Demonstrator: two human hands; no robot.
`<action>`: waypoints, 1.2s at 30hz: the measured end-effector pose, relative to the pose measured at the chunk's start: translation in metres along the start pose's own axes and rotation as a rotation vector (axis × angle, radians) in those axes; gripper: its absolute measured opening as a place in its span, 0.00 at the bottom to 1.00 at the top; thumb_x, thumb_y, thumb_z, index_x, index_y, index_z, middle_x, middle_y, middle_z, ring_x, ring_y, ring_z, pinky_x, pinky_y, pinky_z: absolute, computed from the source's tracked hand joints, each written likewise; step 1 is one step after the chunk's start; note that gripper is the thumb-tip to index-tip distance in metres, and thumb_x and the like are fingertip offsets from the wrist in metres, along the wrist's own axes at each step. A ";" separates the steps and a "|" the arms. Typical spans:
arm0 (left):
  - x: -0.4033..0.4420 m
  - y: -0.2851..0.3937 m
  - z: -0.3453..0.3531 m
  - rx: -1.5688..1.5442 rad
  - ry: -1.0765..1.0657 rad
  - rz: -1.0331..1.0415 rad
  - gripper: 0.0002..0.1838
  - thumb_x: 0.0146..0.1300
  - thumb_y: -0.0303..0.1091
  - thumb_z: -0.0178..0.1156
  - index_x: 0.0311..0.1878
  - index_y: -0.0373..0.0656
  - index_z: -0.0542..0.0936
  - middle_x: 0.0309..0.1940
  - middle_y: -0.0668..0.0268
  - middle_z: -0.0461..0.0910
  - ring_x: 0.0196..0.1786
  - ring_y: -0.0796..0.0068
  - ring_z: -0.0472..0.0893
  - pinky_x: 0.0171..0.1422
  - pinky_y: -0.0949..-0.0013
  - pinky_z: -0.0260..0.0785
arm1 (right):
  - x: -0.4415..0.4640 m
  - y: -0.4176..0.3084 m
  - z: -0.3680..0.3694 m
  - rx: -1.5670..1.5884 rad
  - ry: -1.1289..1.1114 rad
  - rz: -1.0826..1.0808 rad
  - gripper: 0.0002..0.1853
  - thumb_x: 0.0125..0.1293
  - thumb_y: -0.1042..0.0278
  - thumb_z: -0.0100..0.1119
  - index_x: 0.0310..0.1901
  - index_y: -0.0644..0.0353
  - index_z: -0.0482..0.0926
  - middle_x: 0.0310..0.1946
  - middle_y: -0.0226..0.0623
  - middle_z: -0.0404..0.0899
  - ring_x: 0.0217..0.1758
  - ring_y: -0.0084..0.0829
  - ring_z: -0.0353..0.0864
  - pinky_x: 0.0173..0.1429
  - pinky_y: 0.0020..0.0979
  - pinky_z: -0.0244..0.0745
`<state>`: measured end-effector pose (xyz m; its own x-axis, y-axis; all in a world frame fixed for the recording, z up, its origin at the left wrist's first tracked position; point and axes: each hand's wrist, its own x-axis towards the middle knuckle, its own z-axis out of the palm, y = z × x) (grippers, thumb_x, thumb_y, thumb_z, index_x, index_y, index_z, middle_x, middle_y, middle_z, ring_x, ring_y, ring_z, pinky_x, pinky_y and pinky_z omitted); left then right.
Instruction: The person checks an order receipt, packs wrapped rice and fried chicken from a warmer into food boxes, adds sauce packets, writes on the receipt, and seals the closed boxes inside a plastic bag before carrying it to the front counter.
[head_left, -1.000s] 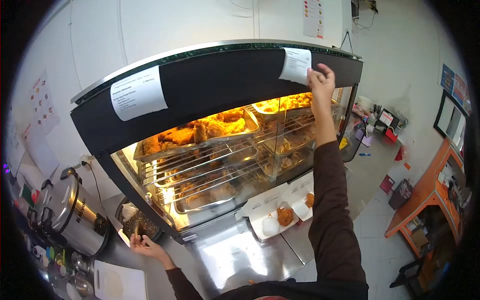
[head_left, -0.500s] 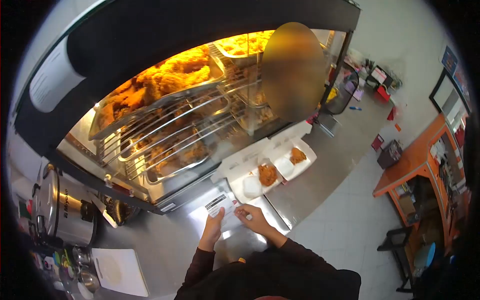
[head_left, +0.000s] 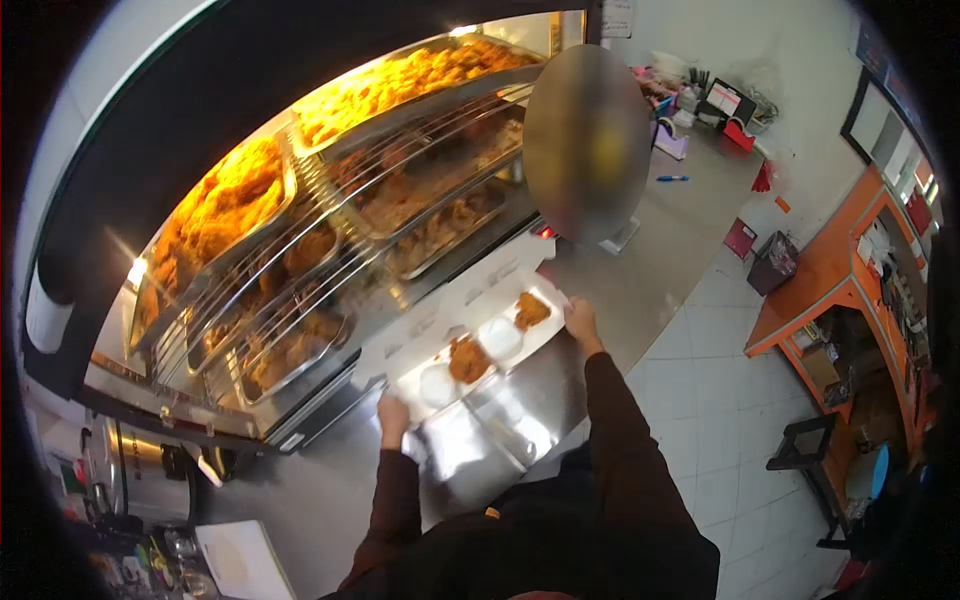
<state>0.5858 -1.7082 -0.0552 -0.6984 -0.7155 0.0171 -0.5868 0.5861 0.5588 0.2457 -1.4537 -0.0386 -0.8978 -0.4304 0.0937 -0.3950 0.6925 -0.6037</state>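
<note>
Gripping at the two outer ends, the left hand (head_left: 393, 410) and right hand (head_left: 580, 320) are having their fingers grasp a row of two white takeout boxes, the left box (head_left: 408, 386) and right box (head_left: 556, 311), at the table (head_left: 310, 510) before the heated display cabinet (head_left: 290, 440). Each is already containing a fried chicken piece and a white mound, perhaps rice, so filling is looking done; the lids (head_left: 445, 305) are standing open along the far side, not yet closed.
</note>
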 end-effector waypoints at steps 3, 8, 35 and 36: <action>-0.019 -0.037 0.022 -0.202 0.130 -0.222 0.08 0.52 0.25 0.48 0.33 0.30 0.72 0.25 0.49 0.75 0.27 0.53 0.76 0.32 0.56 0.67 | -0.004 0.021 -0.017 0.097 -0.001 -0.053 0.08 0.53 0.70 0.49 0.31 0.65 0.74 0.30 0.54 0.74 0.36 0.52 0.72 0.42 0.45 0.67; -0.072 0.115 0.001 -0.600 0.106 -0.281 0.14 0.54 0.25 0.50 0.42 0.27 0.69 0.35 0.54 0.76 0.34 0.66 0.76 0.38 0.65 0.67 | -0.004 0.092 -0.068 0.294 -0.070 -0.053 0.09 0.53 0.65 0.52 0.31 0.63 0.76 0.24 0.51 0.74 0.30 0.48 0.75 0.36 0.37 0.68; 0.136 0.606 0.334 -0.998 -0.161 -0.244 0.14 0.57 0.24 0.46 0.47 0.30 0.70 0.43 0.58 0.75 0.47 0.73 0.72 0.52 0.72 0.62 | 0.348 0.509 -0.385 0.603 0.041 0.159 0.13 0.61 0.63 0.50 0.33 0.66 0.76 0.18 0.23 0.68 0.21 0.14 0.63 0.24 0.18 0.59; 0.149 0.624 0.341 -1.004 -0.142 -0.233 0.14 0.57 0.23 0.46 0.47 0.30 0.70 0.42 0.59 0.75 0.46 0.73 0.72 0.51 0.72 0.63 | 0.365 0.521 -0.392 0.620 0.036 0.175 0.13 0.61 0.63 0.50 0.34 0.66 0.76 0.19 0.23 0.68 0.21 0.14 0.64 0.24 0.19 0.60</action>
<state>-0.0239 -1.3199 0.0134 -0.6918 -0.6808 -0.2409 -0.1473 -0.1935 0.9700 -0.3638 -1.0229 -0.0086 -0.9488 -0.3148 -0.0275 -0.0661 0.2828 -0.9569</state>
